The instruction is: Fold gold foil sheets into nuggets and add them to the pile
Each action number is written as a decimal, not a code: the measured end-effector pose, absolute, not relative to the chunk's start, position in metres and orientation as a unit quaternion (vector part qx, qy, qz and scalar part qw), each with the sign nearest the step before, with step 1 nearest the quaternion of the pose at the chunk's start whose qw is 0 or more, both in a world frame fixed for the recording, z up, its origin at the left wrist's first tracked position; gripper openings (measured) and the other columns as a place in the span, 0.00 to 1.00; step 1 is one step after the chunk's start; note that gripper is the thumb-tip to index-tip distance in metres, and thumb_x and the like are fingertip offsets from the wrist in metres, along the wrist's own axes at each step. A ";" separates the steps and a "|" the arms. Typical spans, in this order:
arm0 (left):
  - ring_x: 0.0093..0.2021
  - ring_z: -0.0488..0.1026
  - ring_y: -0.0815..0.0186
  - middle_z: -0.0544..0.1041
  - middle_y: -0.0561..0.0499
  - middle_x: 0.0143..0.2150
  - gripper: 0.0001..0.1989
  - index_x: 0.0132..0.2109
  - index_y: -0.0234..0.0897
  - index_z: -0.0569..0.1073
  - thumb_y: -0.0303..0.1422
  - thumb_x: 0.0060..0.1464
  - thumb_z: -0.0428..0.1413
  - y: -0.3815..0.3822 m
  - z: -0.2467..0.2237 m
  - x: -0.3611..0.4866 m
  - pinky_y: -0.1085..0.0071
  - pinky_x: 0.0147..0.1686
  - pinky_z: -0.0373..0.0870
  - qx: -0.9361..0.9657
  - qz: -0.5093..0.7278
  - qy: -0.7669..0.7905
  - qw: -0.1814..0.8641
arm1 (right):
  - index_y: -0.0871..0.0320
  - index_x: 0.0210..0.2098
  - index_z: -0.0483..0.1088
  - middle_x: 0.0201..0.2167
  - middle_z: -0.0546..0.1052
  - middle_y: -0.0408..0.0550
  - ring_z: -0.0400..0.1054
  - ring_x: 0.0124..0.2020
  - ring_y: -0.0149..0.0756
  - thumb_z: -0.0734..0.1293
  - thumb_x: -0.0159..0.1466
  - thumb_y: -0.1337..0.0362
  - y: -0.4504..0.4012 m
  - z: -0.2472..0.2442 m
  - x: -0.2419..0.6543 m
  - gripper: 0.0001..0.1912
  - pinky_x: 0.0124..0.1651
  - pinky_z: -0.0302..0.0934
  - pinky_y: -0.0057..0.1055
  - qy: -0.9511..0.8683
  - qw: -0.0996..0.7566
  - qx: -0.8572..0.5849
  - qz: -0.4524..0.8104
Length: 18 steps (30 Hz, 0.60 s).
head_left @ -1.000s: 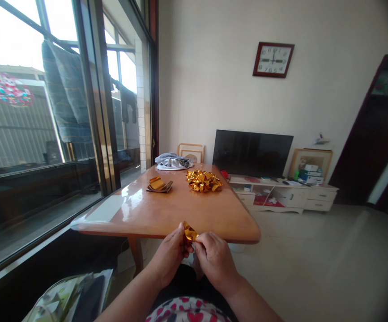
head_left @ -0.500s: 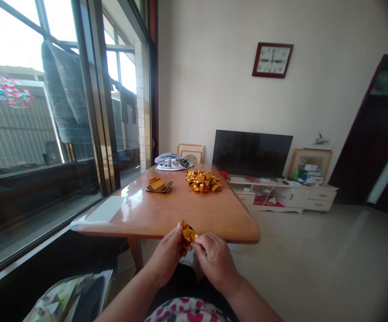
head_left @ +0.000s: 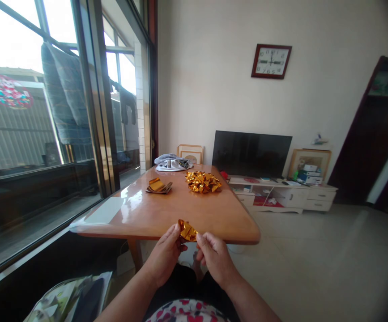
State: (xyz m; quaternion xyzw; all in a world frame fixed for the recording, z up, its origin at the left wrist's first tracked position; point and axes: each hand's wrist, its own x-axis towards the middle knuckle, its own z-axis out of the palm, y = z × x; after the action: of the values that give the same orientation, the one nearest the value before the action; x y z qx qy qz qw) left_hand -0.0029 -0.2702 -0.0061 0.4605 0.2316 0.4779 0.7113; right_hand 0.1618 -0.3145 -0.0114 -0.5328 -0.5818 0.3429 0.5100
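A shiny piece of folded gold foil paper is held between both hands, just off the near edge of the wooden table. My left hand pinches its left end with the thumb on top. At its right end, my right hand grips it between thumb and fingers. Farther up the table lies a heap of folded gold foil pieces. To the heap's left sits a small stack of flat gold and brown paper sheets.
Folded clothes lie at the table's far end. Beyond stand a television and a low white cabinet. Tall windows line the left side. A bag is at the lower left.
My right hand has shifted slightly right and its fingers have loosened a little. The foil piece looks stretched wider between the hands, with more of it showing.
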 end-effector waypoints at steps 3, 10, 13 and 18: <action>0.46 0.73 0.61 0.77 0.45 0.49 0.22 0.53 0.41 0.75 0.51 0.61 0.56 -0.271 -0.008 -0.002 0.69 0.42 0.67 0.472 0.474 0.236 0.705 | 0.55 0.28 0.65 0.17 0.70 0.39 0.61 0.19 0.31 0.60 0.68 0.44 -0.312 -0.015 0.160 0.23 0.24 0.56 0.26 -0.569 0.513 -0.533 0.359; 0.53 0.72 0.53 0.78 0.44 0.53 0.25 0.56 0.40 0.76 0.50 0.57 0.60 -0.272 -0.007 -0.004 0.63 0.49 0.67 0.521 0.517 0.338 0.589 | 0.54 0.22 0.63 0.16 0.69 0.39 0.63 0.20 0.32 0.61 0.68 0.49 -0.310 -0.016 0.165 0.22 0.28 0.57 0.27 -0.563 0.527 -0.576 0.271; 0.48 0.75 0.54 0.81 0.46 0.46 0.22 0.50 0.39 0.78 0.46 0.52 0.65 -0.272 -0.004 -0.002 0.63 0.48 0.69 0.519 0.551 0.348 0.553 | 0.54 0.22 0.63 0.17 0.70 0.39 0.63 0.21 0.33 0.60 0.68 0.51 -0.310 -0.015 0.166 0.21 0.29 0.56 0.27 -0.574 0.519 -0.595 0.219; 0.45 0.77 0.55 0.81 0.47 0.40 0.18 0.44 0.38 0.78 0.41 0.48 0.68 -0.270 -0.004 0.001 0.62 0.48 0.71 0.520 0.581 0.338 0.527 | 0.54 0.22 0.63 0.17 0.70 0.40 0.63 0.22 0.33 0.61 0.67 0.52 -0.311 -0.016 0.166 0.20 0.28 0.54 0.27 -0.586 0.516 -0.603 0.163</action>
State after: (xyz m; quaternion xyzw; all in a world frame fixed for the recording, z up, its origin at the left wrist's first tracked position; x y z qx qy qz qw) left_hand 0.0006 -0.2696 -0.0037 0.5201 0.3383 0.5809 0.5269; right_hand 0.1658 -0.3108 -0.0158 -0.6035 -0.5856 0.1635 0.5159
